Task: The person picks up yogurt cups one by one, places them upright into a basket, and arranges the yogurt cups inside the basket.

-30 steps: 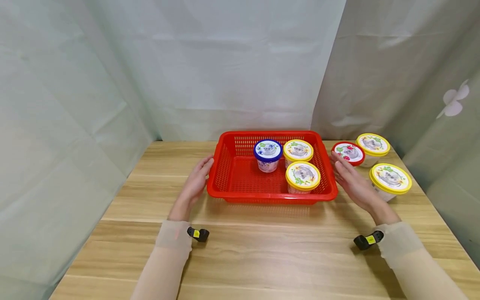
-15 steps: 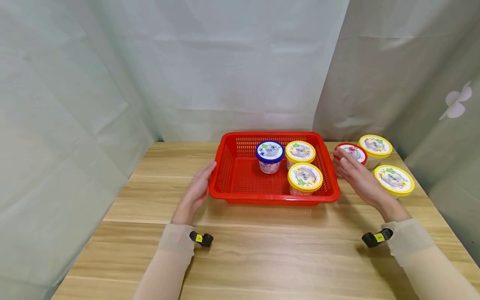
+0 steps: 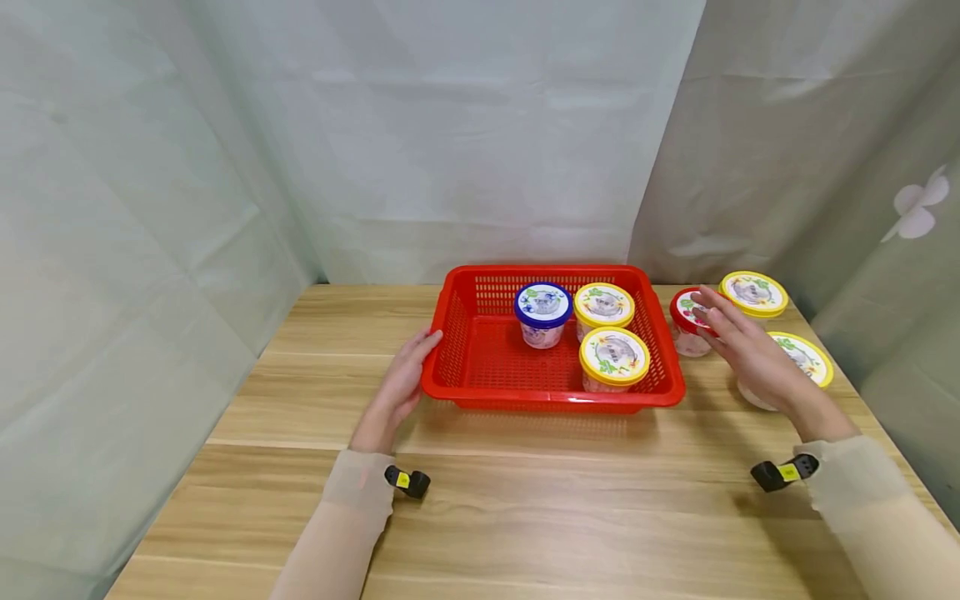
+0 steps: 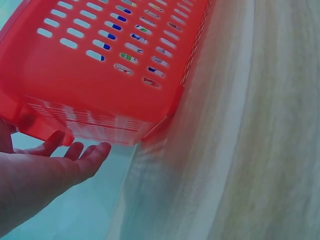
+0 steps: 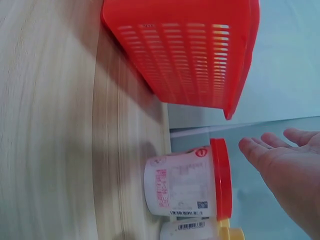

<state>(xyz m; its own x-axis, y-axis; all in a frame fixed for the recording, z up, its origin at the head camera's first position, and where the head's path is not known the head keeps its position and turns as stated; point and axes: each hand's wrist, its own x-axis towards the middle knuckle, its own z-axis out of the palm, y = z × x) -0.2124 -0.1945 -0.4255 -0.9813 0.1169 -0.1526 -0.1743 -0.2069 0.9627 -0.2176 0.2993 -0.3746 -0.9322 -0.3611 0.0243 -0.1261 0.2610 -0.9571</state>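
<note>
A red plastic basket [image 3: 517, 358] holds a blue-lidded tub [image 3: 543, 313] and two yellow-lidded tubs, one at the back [image 3: 603, 305] and one at the front [image 3: 613, 357]. My left hand [image 3: 401, 379] rests at the basket's left rim, with loosely extended fingers [image 4: 92, 157] in the left wrist view. To the right of the basket, my right hand [image 3: 757, 354] hovers by a red-lidded tub [image 3: 685, 321], partly covering its lid from above. In the right wrist view, the fingers [image 5: 272, 142] are spread and hold nothing, beside the red lid [image 5: 221, 177].
Behind the red-lidded tub stands another yellow-lidded tub [image 3: 753, 292], and a further one [image 3: 806, 360] is partly hidden by my right hand. Everything stands on a wooden table [image 3: 540, 508], with pale curtains [image 3: 465, 133] around its back and sides.
My right hand has moved away from the basket's right side, rightward over the red-lidded tub. My left hand stays by the left rim. The whole view has shifted slightly.
</note>
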